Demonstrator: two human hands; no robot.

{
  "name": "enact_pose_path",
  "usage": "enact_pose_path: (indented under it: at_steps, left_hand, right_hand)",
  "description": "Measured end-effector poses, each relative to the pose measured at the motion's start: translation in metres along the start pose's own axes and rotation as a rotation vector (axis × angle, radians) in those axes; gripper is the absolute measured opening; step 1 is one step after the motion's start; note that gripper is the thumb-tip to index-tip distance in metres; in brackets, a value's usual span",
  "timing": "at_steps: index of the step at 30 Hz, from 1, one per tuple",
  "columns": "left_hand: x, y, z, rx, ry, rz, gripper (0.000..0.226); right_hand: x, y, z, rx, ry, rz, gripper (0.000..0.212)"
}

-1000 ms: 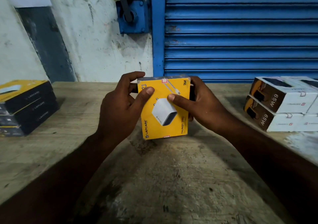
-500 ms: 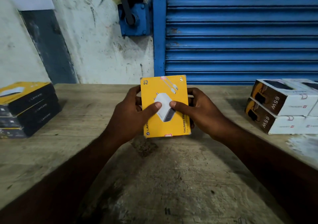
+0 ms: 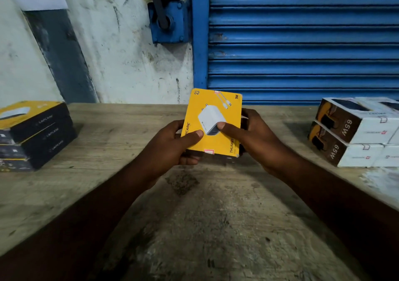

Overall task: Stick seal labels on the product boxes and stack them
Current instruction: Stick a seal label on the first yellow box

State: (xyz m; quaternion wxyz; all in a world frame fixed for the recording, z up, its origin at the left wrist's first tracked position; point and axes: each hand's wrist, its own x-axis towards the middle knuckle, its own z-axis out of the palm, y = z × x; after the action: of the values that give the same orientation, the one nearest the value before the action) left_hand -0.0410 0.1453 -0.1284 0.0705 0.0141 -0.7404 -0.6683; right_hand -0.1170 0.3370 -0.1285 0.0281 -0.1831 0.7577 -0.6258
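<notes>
Rotating slightly clockwise since earlier, box (image 3: 216, 112) is gripped by left hand (image 3: 170, 144) and right hand (image 3: 254, 138); seal (image 3: 209, 151) attached, stacking likely next.

Small shop back room or packing spot, street-front type. Blue roller shutter (image 3: 302, 43) fills upper right of frame; blue crank housing (image 3: 168, 23) mounted beside it. Stained, flaking whitewashed wall (image 3: 121, 60) upper left. Worn wooden bench (image 3: 194, 226) across lower frame. Retail stock stacked on it: black-and-yellow boxes (image 3: 36, 136) far left, white-and-brown 65W boxes (image 3: 356, 133) far right.
</notes>
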Motion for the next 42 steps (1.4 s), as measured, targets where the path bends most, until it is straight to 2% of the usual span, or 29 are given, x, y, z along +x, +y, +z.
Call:
enact_pose_path:
  at_steps: [4, 11, 12, 15, 16, 21, 25, 30, 37, 42]
  left_hand:
    - [0.001, 0.002, 0.000, -0.095, -0.002, -0.037, 0.033]
    - [0.004, 0.003, -0.001, -0.169, 0.073, -0.071, 0.037]
    - [0.004, 0.003, -0.001, -0.182, 0.076, -0.080, 0.039]
    - [0.004, 0.004, 0.000, -0.220, 0.101, -0.122, 0.054]
    - [0.004, 0.004, 0.001, -0.223, 0.105, -0.135, 0.055]
    - [0.003, 0.007, 0.001, -0.237, 0.094, -0.151, 0.023]
    - [0.001, 0.008, 0.001, -0.252, 0.102, -0.185, 0.026]
    - [-0.001, 0.011, 0.003, -0.284, 0.099, -0.197, 0.018]
    - [-0.003, 0.011, 0.004, -0.290, 0.110, -0.167, 0.010]
    - [-0.002, 0.010, 0.003, -0.283, 0.125, -0.166, 0.017]
  right_hand:
    - [-0.002, -0.001, 0.001, -0.047, -0.073, -0.011, 0.058]
    - [-0.007, -0.002, 0.005, -0.149, -0.136, -0.100, 0.039]
    - [-0.006, -0.001, 0.004, -0.184, -0.121, -0.105, 0.042]
    - [-0.005, 0.000, 0.004, -0.277, -0.096, -0.110, 0.071]
    - [-0.005, 0.000, 0.003, -0.293, -0.096, -0.112, 0.074]
    - [-0.006, 0.000, 0.004, -0.329, -0.112, -0.150, 0.061]
    - [-0.007, -0.002, 0.005, -0.317, -0.121, -0.165, 0.055]
    - [-0.008, 0.000, 0.005, -0.331, -0.127, -0.218, 0.043]
    - [-0.013, 0.000, 0.006, -0.466, -0.056, -0.499, 0.040]
    - [-0.011, 0.003, 0.006, -0.493, -0.058, -0.575, 0.031]
